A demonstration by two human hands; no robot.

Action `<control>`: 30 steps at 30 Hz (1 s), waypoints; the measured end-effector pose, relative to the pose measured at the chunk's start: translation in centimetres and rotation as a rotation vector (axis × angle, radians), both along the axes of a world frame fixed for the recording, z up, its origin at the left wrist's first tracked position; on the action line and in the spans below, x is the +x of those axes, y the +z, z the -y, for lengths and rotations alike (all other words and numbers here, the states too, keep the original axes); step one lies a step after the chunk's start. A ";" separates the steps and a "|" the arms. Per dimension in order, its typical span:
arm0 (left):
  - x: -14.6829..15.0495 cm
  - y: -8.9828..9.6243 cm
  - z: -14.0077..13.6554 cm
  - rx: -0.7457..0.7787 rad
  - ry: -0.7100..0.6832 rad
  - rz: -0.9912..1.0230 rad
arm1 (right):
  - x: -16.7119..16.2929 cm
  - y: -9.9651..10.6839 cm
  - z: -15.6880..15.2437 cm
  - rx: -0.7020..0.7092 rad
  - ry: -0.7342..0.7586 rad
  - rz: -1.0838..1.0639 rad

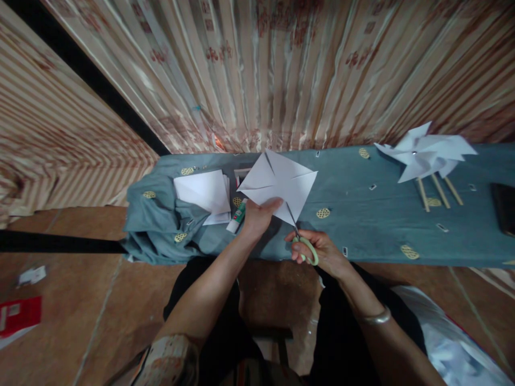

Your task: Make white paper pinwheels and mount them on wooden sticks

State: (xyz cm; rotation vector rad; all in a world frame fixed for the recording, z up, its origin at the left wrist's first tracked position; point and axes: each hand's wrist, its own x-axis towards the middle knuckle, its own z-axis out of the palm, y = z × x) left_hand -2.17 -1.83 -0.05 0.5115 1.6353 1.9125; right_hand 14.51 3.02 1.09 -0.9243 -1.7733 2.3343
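Observation:
A square sheet of white paper [286, 179], slit inward from its corners, is pinched at its near left side by my left hand [259, 217]. My right hand [317, 249] grips a pair of scissors [308, 247] with pale green handles. Their blades meet the paper at its near corner, along a slit. Just left of my left hand lies a green and white glue stick [237, 216]. Farther left is a stack of white paper sheets [205, 192], partly under a fold of the cloth.
Several white paper pinwheels [426, 150] on wooden sticks [440, 191] lie at the right on the blue-green cloth [354, 214]. A dark object [504, 206] sits at the far right edge. Behind hangs a striped curtain [273, 80]. A white plastic bag [454, 343] is on the floor.

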 end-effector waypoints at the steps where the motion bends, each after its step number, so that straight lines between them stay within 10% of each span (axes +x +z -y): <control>1: 0.0 0.0 0.0 0.002 0.001 -0.004 | 0.0 0.0 0.0 -0.001 -0.001 0.000; 30: 0.6 -0.6 0.2 -0.054 -0.027 -0.074 | -0.3 0.4 0.2 -0.003 -0.053 0.018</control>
